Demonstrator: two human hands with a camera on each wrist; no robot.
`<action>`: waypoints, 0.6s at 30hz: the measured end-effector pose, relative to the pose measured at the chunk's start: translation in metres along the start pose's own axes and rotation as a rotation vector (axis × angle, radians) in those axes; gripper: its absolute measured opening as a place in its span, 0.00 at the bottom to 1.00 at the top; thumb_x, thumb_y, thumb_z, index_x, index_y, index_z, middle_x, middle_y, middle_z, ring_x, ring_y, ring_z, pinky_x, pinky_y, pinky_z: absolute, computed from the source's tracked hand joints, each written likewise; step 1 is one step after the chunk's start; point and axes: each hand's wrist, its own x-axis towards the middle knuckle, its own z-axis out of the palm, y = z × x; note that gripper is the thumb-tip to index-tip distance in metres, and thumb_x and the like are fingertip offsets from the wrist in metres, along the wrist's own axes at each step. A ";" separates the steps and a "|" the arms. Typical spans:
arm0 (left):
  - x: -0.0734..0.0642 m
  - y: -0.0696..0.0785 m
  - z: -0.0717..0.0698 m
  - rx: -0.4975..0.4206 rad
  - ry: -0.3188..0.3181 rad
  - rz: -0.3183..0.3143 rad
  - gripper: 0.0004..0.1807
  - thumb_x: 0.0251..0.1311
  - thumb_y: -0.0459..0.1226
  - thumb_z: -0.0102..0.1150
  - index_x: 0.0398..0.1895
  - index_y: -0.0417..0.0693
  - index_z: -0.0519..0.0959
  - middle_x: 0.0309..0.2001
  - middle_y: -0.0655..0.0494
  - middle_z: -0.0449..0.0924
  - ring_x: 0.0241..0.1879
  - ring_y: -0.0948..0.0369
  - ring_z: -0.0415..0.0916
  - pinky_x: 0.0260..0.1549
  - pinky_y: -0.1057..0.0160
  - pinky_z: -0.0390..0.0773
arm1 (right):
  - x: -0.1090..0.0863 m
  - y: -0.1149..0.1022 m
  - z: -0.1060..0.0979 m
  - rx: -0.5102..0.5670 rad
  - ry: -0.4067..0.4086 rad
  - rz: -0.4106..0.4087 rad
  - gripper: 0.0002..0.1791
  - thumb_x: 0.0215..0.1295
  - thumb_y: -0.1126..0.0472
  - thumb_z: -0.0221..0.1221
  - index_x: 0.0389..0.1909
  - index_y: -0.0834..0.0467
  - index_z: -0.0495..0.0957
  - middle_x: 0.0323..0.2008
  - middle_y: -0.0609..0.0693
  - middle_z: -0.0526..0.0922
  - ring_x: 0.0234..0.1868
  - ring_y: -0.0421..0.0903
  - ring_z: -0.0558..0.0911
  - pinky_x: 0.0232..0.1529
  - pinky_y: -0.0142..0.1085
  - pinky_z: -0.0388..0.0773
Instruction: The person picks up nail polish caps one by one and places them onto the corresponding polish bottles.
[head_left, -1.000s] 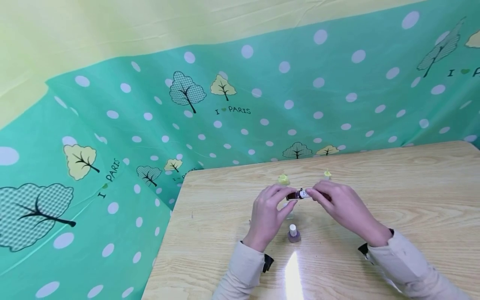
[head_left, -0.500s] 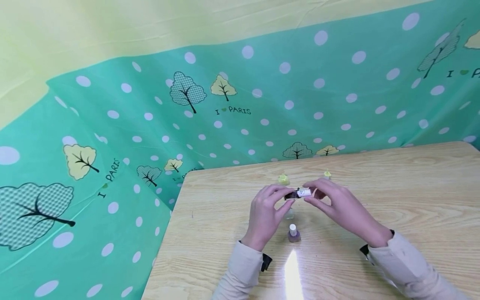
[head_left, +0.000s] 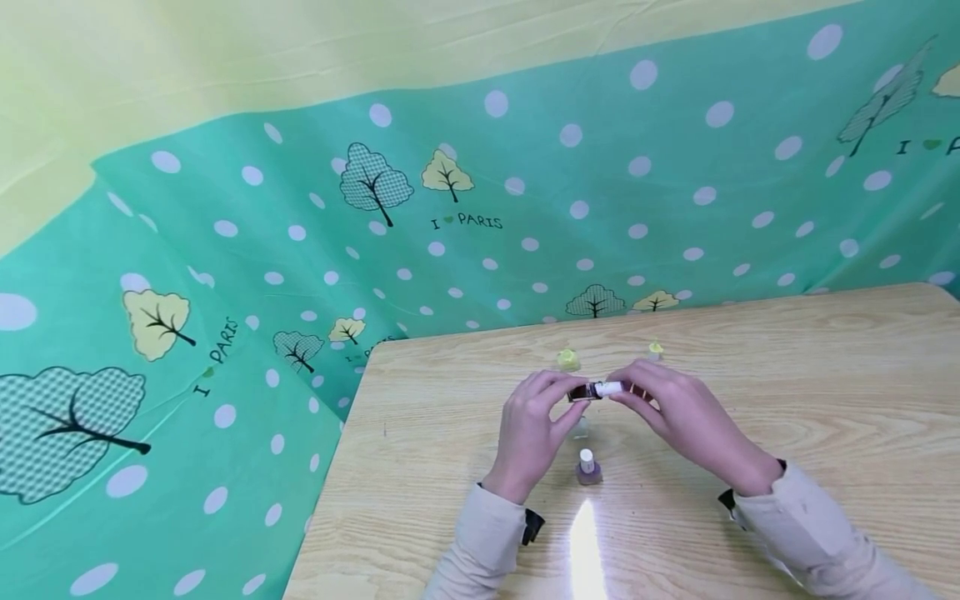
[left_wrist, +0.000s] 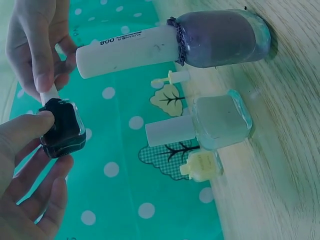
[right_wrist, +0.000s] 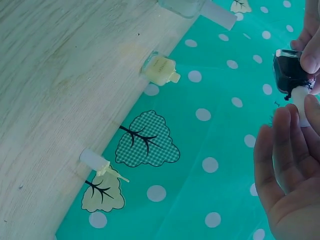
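A small bottle of dark nail polish is held on its side above the table, pinched between the thumb and fingers of my left hand. Its white cap points right, and the thumb and fingertips of my right hand pinch it. The cap is on the bottle's neck, where dark polish is crusted. Below the hands, a purple nail polish bottle with a white cap stands upright. Behind it is a pale nail polish bottle, also white-capped, partly hidden by my left hand in the head view.
An uncapped yellow nail polish bottle stands farther back on the wooden table. To its right, a white cap stands with its yellow-coated brush upward. A green dotted curtain hangs along the table's back and left edges.
My right fingers loosened around the white cap, showing more of it, then closed on it again. The left hand and the dark bottle have hardly moved.
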 end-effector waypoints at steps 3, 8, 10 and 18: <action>0.001 0.001 0.000 0.009 0.014 0.019 0.14 0.55 0.38 0.72 0.46 0.52 0.85 0.43 0.60 0.85 0.43 0.64 0.82 0.45 0.68 0.80 | 0.000 0.000 0.000 -0.005 0.005 0.009 0.07 0.64 0.62 0.65 0.41 0.51 0.82 0.32 0.37 0.80 0.22 0.30 0.68 0.21 0.26 0.69; 0.001 0.002 0.002 0.030 0.021 0.031 0.13 0.56 0.38 0.71 0.46 0.52 0.86 0.43 0.61 0.84 0.42 0.64 0.81 0.43 0.69 0.80 | 0.000 -0.002 0.002 0.009 0.000 0.045 0.04 0.64 0.62 0.65 0.39 0.52 0.82 0.29 0.37 0.79 0.23 0.30 0.70 0.21 0.26 0.70; 0.000 0.001 0.002 0.039 0.020 0.028 0.13 0.56 0.38 0.71 0.46 0.52 0.86 0.43 0.61 0.84 0.42 0.64 0.81 0.43 0.69 0.80 | 0.001 -0.003 0.002 0.021 -0.009 0.060 0.04 0.65 0.61 0.64 0.39 0.52 0.82 0.28 0.38 0.79 0.23 0.30 0.71 0.21 0.26 0.71; 0.001 0.000 0.000 0.047 -0.012 0.001 0.14 0.56 0.40 0.72 0.47 0.53 0.86 0.44 0.61 0.85 0.45 0.63 0.82 0.46 0.66 0.80 | 0.001 -0.002 0.004 0.030 0.013 0.053 0.06 0.63 0.62 0.66 0.40 0.52 0.82 0.31 0.38 0.81 0.25 0.30 0.73 0.22 0.26 0.72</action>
